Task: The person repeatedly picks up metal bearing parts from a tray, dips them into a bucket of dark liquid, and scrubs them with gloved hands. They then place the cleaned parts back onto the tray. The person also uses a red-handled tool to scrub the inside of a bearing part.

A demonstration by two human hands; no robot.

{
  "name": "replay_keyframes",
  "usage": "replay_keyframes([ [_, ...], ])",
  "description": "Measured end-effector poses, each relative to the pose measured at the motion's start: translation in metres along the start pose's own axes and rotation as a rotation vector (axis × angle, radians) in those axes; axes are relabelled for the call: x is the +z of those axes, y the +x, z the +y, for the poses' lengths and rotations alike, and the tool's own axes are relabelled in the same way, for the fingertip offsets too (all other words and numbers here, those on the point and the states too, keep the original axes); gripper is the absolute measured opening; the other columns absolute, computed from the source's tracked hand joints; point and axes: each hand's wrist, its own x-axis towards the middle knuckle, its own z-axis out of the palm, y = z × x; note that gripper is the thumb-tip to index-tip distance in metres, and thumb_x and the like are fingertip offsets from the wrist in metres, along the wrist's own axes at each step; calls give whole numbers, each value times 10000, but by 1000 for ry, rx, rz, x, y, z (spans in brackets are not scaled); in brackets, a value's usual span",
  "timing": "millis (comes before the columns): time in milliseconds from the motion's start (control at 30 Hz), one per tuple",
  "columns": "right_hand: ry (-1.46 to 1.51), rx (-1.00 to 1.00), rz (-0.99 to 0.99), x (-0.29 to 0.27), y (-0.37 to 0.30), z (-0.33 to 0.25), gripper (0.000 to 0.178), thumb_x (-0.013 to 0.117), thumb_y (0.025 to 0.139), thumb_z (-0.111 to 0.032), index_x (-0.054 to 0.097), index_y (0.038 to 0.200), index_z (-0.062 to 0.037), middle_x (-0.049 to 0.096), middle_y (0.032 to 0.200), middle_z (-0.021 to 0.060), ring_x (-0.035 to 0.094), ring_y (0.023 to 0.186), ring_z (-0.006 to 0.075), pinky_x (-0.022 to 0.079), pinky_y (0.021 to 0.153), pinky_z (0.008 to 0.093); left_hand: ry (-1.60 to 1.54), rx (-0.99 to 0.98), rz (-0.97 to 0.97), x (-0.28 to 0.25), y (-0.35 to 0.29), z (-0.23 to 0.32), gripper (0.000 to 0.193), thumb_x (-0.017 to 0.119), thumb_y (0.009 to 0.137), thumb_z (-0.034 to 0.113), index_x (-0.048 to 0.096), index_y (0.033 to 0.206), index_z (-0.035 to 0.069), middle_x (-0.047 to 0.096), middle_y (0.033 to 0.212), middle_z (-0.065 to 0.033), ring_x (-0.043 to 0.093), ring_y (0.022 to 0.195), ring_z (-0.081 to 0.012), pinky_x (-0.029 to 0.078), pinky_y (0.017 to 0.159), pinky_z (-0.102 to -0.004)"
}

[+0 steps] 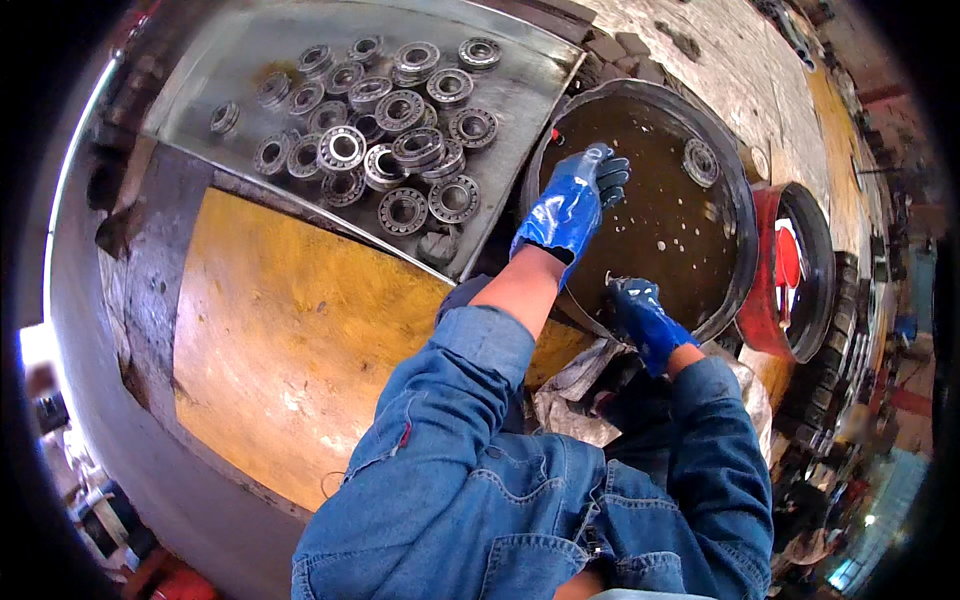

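Note:
Both my hands wear wet blue rubber gloves. My left hand (588, 190) is over the left side of a round black tub (743, 240) of murky brown liquid. Its fingers curl inward, and whatever they may hold is hidden. Closer to me, my right hand (645, 318) is at the tub's near rim, fingers closed. A small pale bit shows at its fingertips, too small to name. A roller bearing (701, 162) is in the tub at the far right, apart from both hands. Many metal bearings (403, 110) lie heaped on a metal tray (235, 70) to the left.
A yellow-brown board (290, 340) lies below the tray. Right of the tub stands a red bucket (762, 290) with a red-and-white item (787, 258) inside. A small red thing (557, 134) is at the tub's left edge. Dark ring-shaped parts (835, 350) line the right side.

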Motion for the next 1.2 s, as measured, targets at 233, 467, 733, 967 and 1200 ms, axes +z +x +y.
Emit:
replay_keyframes([
  [233, 398, 134, 305, -14, -23, -18, 380, 691, 880, -246, 718, 1251, -171, 716, 1235, 155, 673, 1153, 357, 540, 981, 429, -13, 46, 3, -12, -19, 11, 428, 520, 1062, 360, 596, 1339, 43, 719, 1206, -138, 695, 1040, -218, 545, 904, -353],
  [467, 675, 214, 80, 32, 8, 32, 339, 698, 855, -262, 734, 1123, -57, 731, 1105, 227, 696, 1032, 416, 560, 878, 456, 11, 47, -17, -1, -16, 11, 458, 504, 1064, 379, 596, 1356, 38, 716, 1199, -131, 687, 1050, -205, 538, 917, -352],
  [733, 239, 120, 138, 8, -10, 31, 395, 764, 829, -379, 749, 1038, -44, 735, 956, 242, 725, 940, 389, 568, 800, 468, -71, -38, -15, -6, -2, 15, 280, 551, 1034, 324, 663, 1170, 107, 756, 1140, -124, 726, 949, -260, 567, 832, -394],
  [967, 493, 305, 122, 35, -9, 70, 374, 709, 853, -264, 728, 1203, -132, 720, 1160, 201, 710, 1052, 384, 574, 908, 458, -54, -94, -88, 8, 19, 2, 354, 528, 1051, 348, 658, 1253, 88, 757, 1168, -121, 737, 976, -278, 579, 802, -400],
  [1200, 19, 111, -289, -31, -13, 34, 434, 714, 858, -328, 726, 1207, -69, 713, 1195, 226, 684, 1110, 411, 552, 962, 465, -69, -123, 53, -3, 6, 16, 306, 555, 1047, 330, 663, 1200, 88, 737, 1216, -154, 728, 1038, -312, 588, 849, -436],
])
